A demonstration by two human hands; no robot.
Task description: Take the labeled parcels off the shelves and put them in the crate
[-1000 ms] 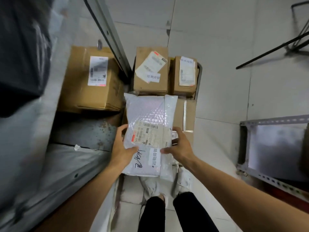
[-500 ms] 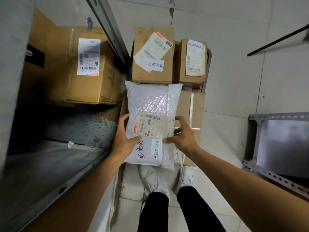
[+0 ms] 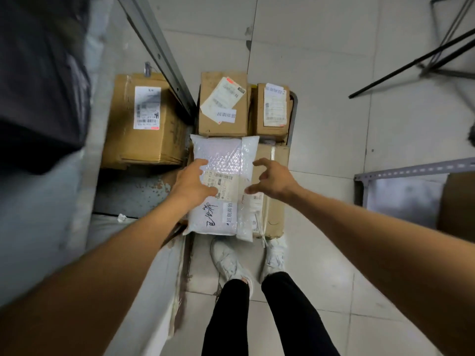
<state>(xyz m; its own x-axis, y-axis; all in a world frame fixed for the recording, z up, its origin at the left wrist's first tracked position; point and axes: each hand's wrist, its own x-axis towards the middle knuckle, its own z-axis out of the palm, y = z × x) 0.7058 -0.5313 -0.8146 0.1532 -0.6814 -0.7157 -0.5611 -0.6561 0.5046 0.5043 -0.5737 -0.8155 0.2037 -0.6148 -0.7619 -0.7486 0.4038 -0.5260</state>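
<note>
four parcels lie in the crate (image 3: 293,116) as far as i can see: a wide cardboard box (image 3: 223,104) and a narrow cardboard box (image 3: 273,109) side by side at twelve o'clock, a flat cardboard box (image 3: 273,209) toward six o'clock, and the white bubble mailer (image 3: 223,160) lying on top of that one, covering its nine o'clock half. my left grip (image 3: 191,185) lies on the mailer's nine o'clock side, fingers relaxed, clasping nothing. my right grip (image 3: 273,179) hovers just beside the mailer's three o'clock edge, fingers loosely hooked and spread, empty. i judge this parcel delivered and the letting-go step in hand.

left to do: at least one labelled brown box (image 3: 144,124) sits on the bottom shelf (image 3: 133,191) at ten o'clock. what waits higher up i cannot tell, since that part is blurred.

the mailer is soft, pillowy plastic with a dimpled bubble texture and a glossy taped seam down its right side, so it should sag and slide easily. the boxes are stiff, matte and square-cornered, with creased edges. the shelf is grey metal, rust-spotted.
</note>
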